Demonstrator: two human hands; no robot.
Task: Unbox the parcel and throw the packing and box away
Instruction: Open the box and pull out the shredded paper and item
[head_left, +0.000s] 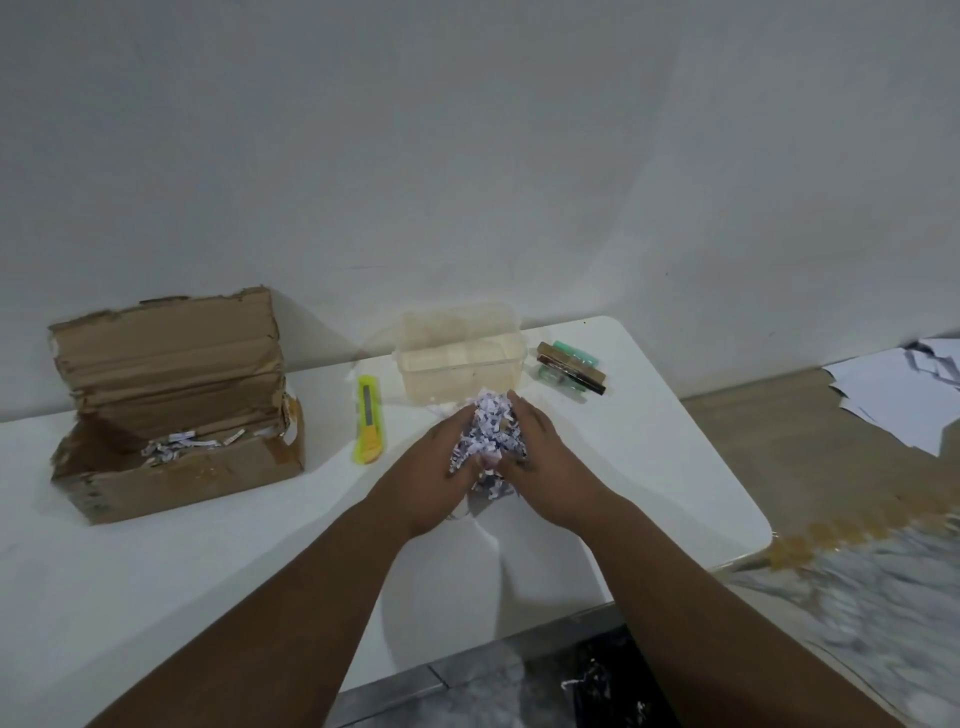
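A torn brown cardboard box (171, 467) stands open on the left of the white table (156, 571), with a few shredded paper strips (182, 444) left inside. A clump of shredded paper packing (488, 434) is pressed between my left hand (441, 478) and my right hand (540, 457), just above the table's middle. Both hands cup it from the sides, fingers pointing away from me.
A yellow box cutter (368, 426) lies between the box and my hands. A clear plastic container (460, 353) sits behind the packing, with small green and brown items (571, 371) to its right. White papers (904, 395) lie on the floor at right. Something dark (597, 686) sits below the table's front edge.
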